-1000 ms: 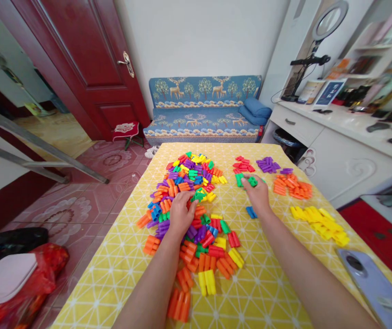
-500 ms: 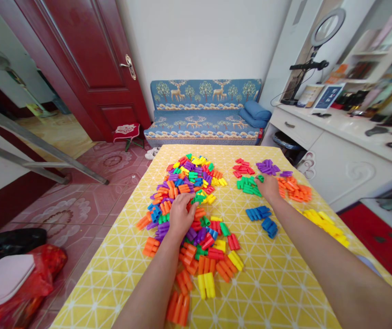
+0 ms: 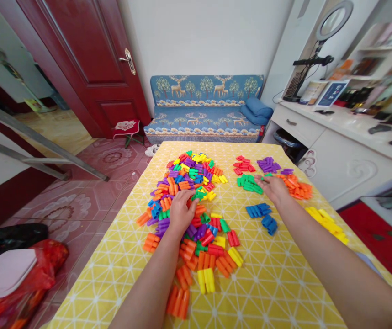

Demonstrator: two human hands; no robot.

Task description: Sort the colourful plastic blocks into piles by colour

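Note:
My left hand (image 3: 182, 211) is over the mixed pile of plastic toy blocks (image 3: 192, 173), its thumb and fingers closed on a green toy block (image 3: 199, 194). The blocks look like joined tubes in orange, purple, yellow, red, blue and green. At the right, my right hand (image 3: 274, 188) has its fingers stretched out and apart beside a group of green blocks (image 3: 249, 183). One more green block (image 3: 267, 174) shows just beyond those fingers. Around this hand lie single-colour groups: red blocks (image 3: 243, 165), purple blocks (image 3: 267, 164), orange blocks (image 3: 297, 187), blue blocks (image 3: 259, 210) and yellow blocks (image 3: 326, 224).
A yellow cloth with white lines covers the table (image 3: 113, 278). Beyond its far edge stands a blue patterned sofa (image 3: 199, 116). A white dresser (image 3: 340, 160) is on the right; a red stool (image 3: 126, 128) and red bag (image 3: 50, 260) are on the left.
My right hand has loosened and spread its fingers, letting go of a green block by the green group. My left hand stays at the same green block.

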